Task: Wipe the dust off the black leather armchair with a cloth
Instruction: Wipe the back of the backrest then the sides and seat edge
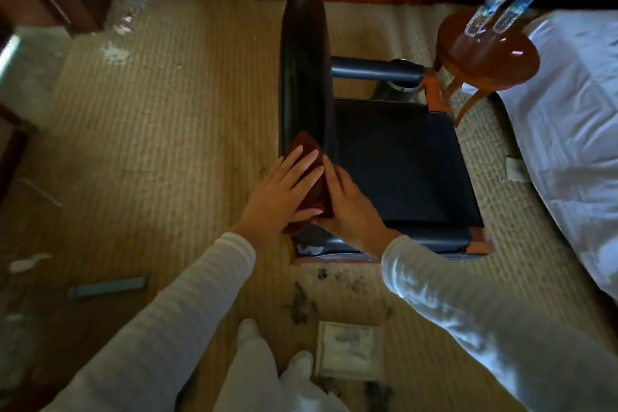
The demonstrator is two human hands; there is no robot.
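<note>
The black leather armchair [401, 157] stands in the middle of the view, seen from above, its tall backrest on the left and its seat to the right. A dark red cloth [309, 147] lies over the near end of the backrest's top edge. My left hand [281, 191] presses flat on the cloth with the fingers spread. Against the cloth's right side rests my right hand [351, 211], gripping its lower edge near the seat's corner. Most of the cloth is hidden under both hands.
A small round wooden table [508, 67] with two plastic water bottles [495, 7] stands just past the chair's far arm. A bed with white sheets [575, 130] fills the right side. Scraps, dark debris and a folded paper [349, 354] lie on the woven floor mat.
</note>
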